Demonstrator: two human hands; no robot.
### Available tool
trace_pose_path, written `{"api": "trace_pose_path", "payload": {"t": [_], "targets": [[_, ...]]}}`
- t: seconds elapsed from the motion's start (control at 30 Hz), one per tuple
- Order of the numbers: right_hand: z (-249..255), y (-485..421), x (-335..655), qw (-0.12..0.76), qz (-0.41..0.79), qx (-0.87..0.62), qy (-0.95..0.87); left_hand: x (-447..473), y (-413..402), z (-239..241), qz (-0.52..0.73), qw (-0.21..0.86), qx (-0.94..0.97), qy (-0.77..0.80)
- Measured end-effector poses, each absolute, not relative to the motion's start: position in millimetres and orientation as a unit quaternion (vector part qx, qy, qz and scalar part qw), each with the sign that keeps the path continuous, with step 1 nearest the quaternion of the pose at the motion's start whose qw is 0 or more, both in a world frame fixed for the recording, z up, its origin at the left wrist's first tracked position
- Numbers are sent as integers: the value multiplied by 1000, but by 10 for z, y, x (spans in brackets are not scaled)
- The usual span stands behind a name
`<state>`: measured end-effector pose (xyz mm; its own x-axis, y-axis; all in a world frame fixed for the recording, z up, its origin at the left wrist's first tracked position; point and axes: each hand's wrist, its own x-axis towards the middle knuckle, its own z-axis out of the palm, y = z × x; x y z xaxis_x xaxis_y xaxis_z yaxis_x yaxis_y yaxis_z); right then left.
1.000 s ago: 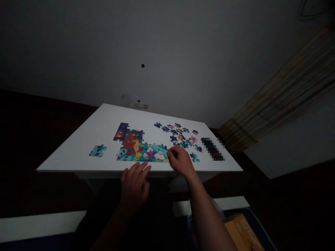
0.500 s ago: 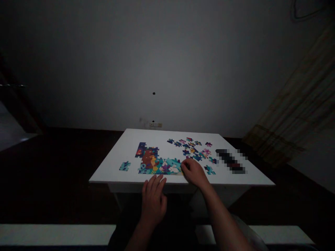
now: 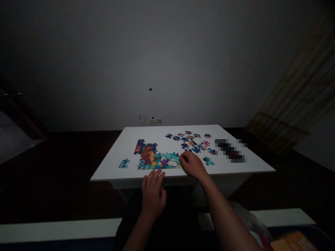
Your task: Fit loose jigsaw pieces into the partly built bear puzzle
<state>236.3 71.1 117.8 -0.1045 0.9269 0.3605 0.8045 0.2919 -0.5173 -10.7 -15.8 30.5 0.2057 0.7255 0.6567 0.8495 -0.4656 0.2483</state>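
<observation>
A partly assembled colourful jigsaw puzzle (image 3: 154, 157) lies on a white table (image 3: 125, 139) near its front edge. My left hand (image 3: 153, 190) rests at the table's front edge, fingers stretched out and flat, fingertips just below the puzzle. My right hand (image 3: 192, 165) lies curled on the table at the puzzle's right end, fingers pressed down on a piece I cannot make out. Several loose pieces (image 3: 192, 141) are scattered behind my right hand. A single teal piece (image 3: 124, 163) lies alone at the left.
A dark blurred object (image 3: 230, 150) lies on the table's right side. A grey wall with a socket (image 3: 155, 121) stands behind. A curtain (image 3: 295, 104) hangs at the right. An orange box (image 3: 293, 242) sits low at the right. The floor is dark.
The camera view swung and levelled, then dipped slightly. Both hands have stayed at the puzzle's front edge and right end.
</observation>
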Motion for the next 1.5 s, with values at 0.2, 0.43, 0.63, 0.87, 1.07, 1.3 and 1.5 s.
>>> {"api": "trace_pose_path", "payload": {"t": [0.2,0.43,0.63,0.87,1.07,1.3,1.5], "targets": [[1207,691,2349,314,101,-595,-733,-116,-138,289,-365,100,-776,-505],[1267,648,2332,317,103,-600,-728,-122,-115,274,-366,110,-776,-501],[1289,644,2326,317,99,-602,-726,-132,-87,250,-377,117,-775,-494],[1257,659,2336,317,93,-602,-727,-128,-96,292,-378,113,-777,-491],[1261,666,2339,308,93,-606,-728,-121,-101,302,-377,114,-777,-491],[1291,643,2333,310,98,-608,-725,-118,-91,289,-378,114,-775,-494],[1268,662,2344,306,95,-605,-729,-111,-101,296,-373,123,-776,-494]]}}
